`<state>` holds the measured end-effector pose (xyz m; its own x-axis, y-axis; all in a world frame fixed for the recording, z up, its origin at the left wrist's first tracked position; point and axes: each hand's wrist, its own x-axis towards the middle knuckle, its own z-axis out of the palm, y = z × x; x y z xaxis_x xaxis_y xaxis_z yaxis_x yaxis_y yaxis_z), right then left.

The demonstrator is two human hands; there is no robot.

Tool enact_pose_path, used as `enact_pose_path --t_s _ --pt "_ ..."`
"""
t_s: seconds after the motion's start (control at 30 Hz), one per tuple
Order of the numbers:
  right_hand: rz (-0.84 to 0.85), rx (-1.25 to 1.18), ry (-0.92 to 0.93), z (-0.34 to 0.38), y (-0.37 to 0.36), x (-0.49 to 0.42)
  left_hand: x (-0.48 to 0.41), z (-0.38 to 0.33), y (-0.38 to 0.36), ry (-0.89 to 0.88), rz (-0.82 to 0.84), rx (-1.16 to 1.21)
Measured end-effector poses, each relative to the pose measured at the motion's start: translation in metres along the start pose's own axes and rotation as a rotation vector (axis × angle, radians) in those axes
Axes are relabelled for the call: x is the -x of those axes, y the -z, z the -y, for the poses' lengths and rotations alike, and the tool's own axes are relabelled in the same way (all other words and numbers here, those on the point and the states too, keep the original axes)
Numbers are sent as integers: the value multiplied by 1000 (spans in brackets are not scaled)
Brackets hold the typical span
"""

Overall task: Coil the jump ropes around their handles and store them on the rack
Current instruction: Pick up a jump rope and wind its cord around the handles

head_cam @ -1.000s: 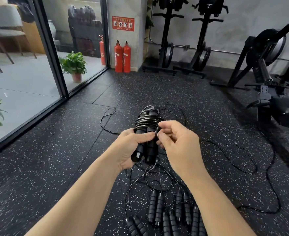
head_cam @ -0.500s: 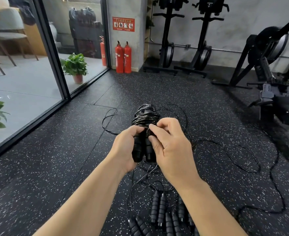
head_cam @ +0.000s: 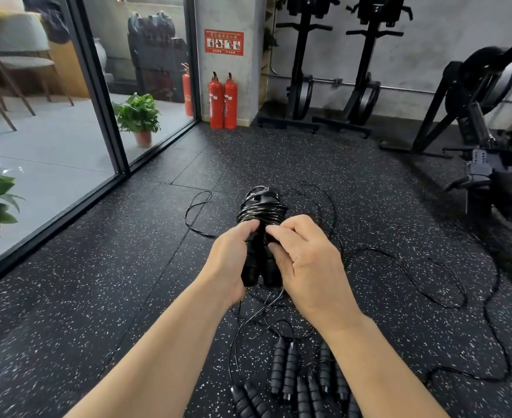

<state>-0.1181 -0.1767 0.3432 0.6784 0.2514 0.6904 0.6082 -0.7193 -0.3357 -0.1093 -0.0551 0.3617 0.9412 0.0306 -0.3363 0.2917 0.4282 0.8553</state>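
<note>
The jump rope (head_cam: 262,212) is shiny black, and its handles (head_cam: 256,260) are black too. The floor (head_cam: 98,282) is black with little white specks. Two fire extinguishers (head_cam: 223,101) are red. The plant (head_cam: 137,113) is green.

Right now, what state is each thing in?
Left hand: grips the paired handles.
Right hand: pinches at the handles below the coil.
Held jump rope: coiled round its handles.
Floor handles: lying in pairs.
Loose ropes: uncoiled on floor.
</note>
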Motion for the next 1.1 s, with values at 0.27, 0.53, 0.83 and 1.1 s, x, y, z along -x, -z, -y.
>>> enact_pose_path --t_s 0.27,0.53,0.83,1.1 --pt "-15 -65 -16 -4 0 -1 0 -3 2 -8 39 -78" --pt "-74 -39 -16 -3 -4 3 0 2 -3 -77 56 -85" --pt "-115 -56 -81 3 -7 0 -5 1 -2 -30 28 44" --pt "-90 -110 -19 2 -3 -3 -9 3 2 -51 20 -42"
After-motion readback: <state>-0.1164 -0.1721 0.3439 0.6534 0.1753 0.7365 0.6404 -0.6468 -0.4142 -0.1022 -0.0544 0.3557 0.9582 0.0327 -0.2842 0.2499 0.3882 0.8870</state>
